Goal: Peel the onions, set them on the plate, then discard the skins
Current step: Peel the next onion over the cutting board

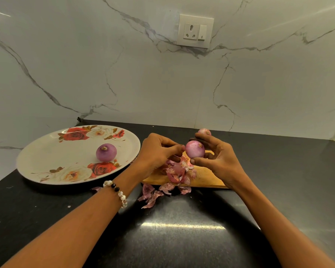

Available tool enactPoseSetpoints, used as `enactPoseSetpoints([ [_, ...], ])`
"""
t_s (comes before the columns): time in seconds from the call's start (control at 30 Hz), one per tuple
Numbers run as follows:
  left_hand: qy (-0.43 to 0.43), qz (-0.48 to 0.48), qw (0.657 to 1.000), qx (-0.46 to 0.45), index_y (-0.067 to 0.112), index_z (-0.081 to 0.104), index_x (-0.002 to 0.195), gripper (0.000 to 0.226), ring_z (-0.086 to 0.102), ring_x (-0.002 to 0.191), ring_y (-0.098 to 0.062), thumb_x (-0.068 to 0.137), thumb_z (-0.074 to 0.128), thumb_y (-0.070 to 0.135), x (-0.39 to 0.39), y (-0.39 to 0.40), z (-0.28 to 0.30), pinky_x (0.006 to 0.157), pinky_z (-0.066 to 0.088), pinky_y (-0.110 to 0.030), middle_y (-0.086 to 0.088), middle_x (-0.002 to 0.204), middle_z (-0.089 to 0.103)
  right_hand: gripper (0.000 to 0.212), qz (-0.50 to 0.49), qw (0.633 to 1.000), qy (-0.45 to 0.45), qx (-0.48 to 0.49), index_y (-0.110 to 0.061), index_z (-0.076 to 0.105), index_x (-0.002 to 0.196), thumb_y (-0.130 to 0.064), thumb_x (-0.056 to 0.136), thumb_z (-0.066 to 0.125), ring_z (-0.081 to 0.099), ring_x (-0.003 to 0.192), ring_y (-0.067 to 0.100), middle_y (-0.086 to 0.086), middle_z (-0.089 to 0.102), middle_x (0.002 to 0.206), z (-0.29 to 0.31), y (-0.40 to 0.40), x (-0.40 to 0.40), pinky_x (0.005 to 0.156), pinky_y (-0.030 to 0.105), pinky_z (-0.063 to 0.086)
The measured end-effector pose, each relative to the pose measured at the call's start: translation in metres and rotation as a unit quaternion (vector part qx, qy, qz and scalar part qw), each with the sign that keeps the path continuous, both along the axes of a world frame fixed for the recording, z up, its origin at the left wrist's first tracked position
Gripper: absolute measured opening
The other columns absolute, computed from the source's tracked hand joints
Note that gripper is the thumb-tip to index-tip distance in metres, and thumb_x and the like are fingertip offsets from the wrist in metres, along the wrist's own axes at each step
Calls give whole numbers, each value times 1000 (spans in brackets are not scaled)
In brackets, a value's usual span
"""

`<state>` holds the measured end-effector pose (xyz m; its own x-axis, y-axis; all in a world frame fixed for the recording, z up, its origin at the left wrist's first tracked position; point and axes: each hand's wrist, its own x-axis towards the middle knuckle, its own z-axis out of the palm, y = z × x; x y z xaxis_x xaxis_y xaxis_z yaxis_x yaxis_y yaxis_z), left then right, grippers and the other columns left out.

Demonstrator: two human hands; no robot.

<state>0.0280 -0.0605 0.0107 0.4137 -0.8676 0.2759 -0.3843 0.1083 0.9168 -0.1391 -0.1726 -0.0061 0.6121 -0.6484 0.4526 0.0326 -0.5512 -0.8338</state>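
- The onion in hand (195, 149) is pale pink and is held up above the wooden cutting board (205, 176), between both hands.
- The right hand (219, 159) holds it, fingers curled over the top and thumb under its lower side.
- The left hand (159, 151) is curled close at the onion's left side, fingertips bunched at its surface; whether they pinch a bit of skin I cannot tell.
- A beaded bracelet (117, 191) sits on the left wrist.
- Loose onion skins (174, 173) are heaped on the board below the hands, and more lie spilled off its near edge onto the black counter (182, 238).
- A peeled onion (106, 152), purple and smooth, rests on the floral plate (46, 161), toward its right side, left of the board.
- Another onion (204, 131) shows just behind the right hand's fingers, at the back of the counter.
- Behind it all stands a marbled wall with a socket and switch (195, 30).
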Motion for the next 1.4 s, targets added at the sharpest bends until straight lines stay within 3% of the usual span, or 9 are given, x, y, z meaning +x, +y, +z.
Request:
enactPoseSetpoints([
  [0.17, -125, 32, 992, -3, 14, 77, 92, 14, 68, 67, -2, 81, 75, 24, -8, -2, -3, 64, 52, -11, 2, 79, 74, 76, -17, 998, 22, -52, -22, 54, 132, 0, 67, 86, 59, 117, 8, -5, 63, 125, -2, 0, 3, 89, 28, 55],
  [0.43, -203, 30, 979, 6, 15, 77, 82, 5, 64, 66, -7, 78, 73, 16, -3, -1, -3, 62, 50, -13, 5, 71, 70, 76, -8, 993, 64, -102, -20, 52, 135, -3, 69, 85, 58, 118, 13, -6, 62, 125, -2, 1, 2, 93, 32, 56],
  [0.57, -188, 11, 982, 4, 18, 75, 81, 5, 65, 68, -8, 78, 72, 16, 2, -1, -3, 64, 52, -17, 5, 72, 70, 77, 9, 997, 48, -66, -17, 53, 135, 0, 67, 86, 59, 119, 14, -1, 64, 127, -2, 1, 2, 93, 35, 56],
  [0.73, -162, 32, 986, -9, 18, 74, 84, 5, 65, 69, -6, 81, 70, 17, 3, -3, -2, 60, 49, -10, 5, 75, 70, 78, 36, 999, -4, 18, -15, 55, 133, 4, 64, 85, 61, 117, 11, 0, 66, 124, 1, 2, 0, 92, 34, 56],
  [0.9, -151, 79, 985, -12, 18, 72, 83, 3, 64, 73, -10, 83, 69, 20, 7, -4, -2, 65, 51, -18, 4, 77, 69, 78, 59, 995, -43, 70, -16, 57, 130, -5, 57, 84, 61, 118, 13, 0, 67, 124, 3, 4, -1, 86, 30, 56],
  [1.13, -125, 138, 982, -20, 14, 73, 81, 7, 63, 71, -11, 81, 70, 20, 9, -5, -1, 60, 46, -17, 1, 75, 69, 79, 86, 987, -65, 122, -16, 58, 130, 4, 57, 84, 60, 120, 25, 8, 64, 129, 2, -2, -3, 93, 42, 55],
  [1.3, -146, 68, 987, -11, 17, 74, 98, 19, 66, 82, -7, 81, 71, 9, 6, -2, 2, 73, 53, -16, 4, 90, 72, 76, 113, 983, -58, 134, -16, 55, 130, 24, 68, 69, 61, 120, 29, 7, 68, 123, 0, -3, -4, 87, 38, 58],
  [1.4, -178, 51, 983, -21, 16, 75, 96, 21, 67, 80, -5, 82, 67, 2, 2, -2, 3, 75, 53, -13, 2, 90, 73, 79, 107, 988, -42, 108, -20, 56, 130, 15, 62, 74, 61, 118, 26, 5, 68, 122, -2, -3, -3, 86, 35, 57],
])
